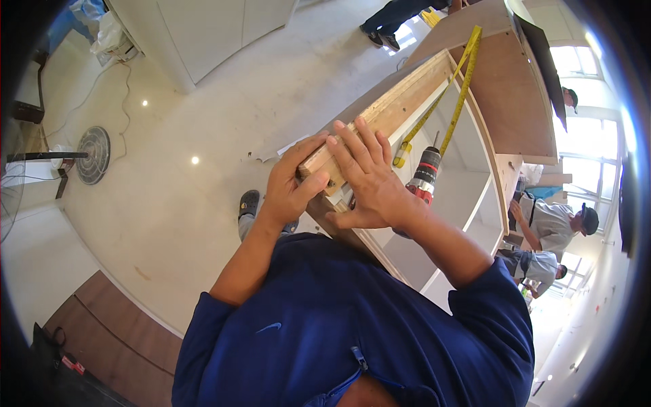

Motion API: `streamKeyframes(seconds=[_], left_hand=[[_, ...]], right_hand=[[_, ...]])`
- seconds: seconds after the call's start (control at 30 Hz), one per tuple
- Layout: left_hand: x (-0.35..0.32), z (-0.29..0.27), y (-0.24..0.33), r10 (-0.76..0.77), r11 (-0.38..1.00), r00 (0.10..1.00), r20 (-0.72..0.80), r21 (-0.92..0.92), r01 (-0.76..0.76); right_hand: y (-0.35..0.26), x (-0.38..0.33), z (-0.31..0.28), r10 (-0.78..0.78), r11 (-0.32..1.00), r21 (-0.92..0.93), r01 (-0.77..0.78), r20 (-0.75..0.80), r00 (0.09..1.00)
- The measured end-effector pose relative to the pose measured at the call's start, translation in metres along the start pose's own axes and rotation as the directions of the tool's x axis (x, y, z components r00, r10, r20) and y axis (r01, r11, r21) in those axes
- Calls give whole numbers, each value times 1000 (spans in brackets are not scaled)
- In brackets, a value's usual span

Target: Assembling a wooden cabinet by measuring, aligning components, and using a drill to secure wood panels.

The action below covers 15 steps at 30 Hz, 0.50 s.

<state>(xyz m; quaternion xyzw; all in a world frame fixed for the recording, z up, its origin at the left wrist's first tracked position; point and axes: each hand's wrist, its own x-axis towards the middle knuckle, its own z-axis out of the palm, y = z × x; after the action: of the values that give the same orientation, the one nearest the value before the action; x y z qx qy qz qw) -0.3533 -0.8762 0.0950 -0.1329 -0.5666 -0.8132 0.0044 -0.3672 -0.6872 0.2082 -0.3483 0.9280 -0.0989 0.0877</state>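
A stack of light wooden strips (pixel 401 102) runs along the edge of a large cabinet carcass (pixel 444 234) with white inner panels. My left hand (pixel 288 180) is closed round the near end of the strips, its thumb on the end face and its fingers over the top. Beside it, my right hand (pixel 371 176) lies across the strips with fingers stretched and apart, thumb toward the cabinet's near edge. Just right of that hand, a red and black power drill (pixel 426 175) points its bit away from me; my right forearm hides its lower part. A yellow tape measure (pixel 402 154) lies by the drill, its blade extended and folded back.
A curved wooden panel (pixel 498 81) stands at the far right. Two people in grey shirts (pixel 553 224) are at work on the right, with another person's legs (pixel 386 24) at the top. On the left are a round fan-like disc (pixel 93 156), cords on the floor and a brown board (pixel 108 332).
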Motion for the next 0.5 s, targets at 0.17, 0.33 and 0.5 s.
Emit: streamKeyframes(seconds=[0.17, 0.33, 0.5], left_hand=[[-1, -4, 11, -62, 998, 998, 26, 31, 61], [-47, -20, -7, 100, 947, 954, -282, 322, -4], [-66, -9, -3, -162, 987, 969, -187, -27, 160]], right_hand=[[-7, 0, -6, 28, 999, -18, -28, -5, 1000], [-19, -14, -8, 60, 998, -22, -63, -87, 994], [-24, -59, 26, 659, 524, 779, -345, -114, 743]])
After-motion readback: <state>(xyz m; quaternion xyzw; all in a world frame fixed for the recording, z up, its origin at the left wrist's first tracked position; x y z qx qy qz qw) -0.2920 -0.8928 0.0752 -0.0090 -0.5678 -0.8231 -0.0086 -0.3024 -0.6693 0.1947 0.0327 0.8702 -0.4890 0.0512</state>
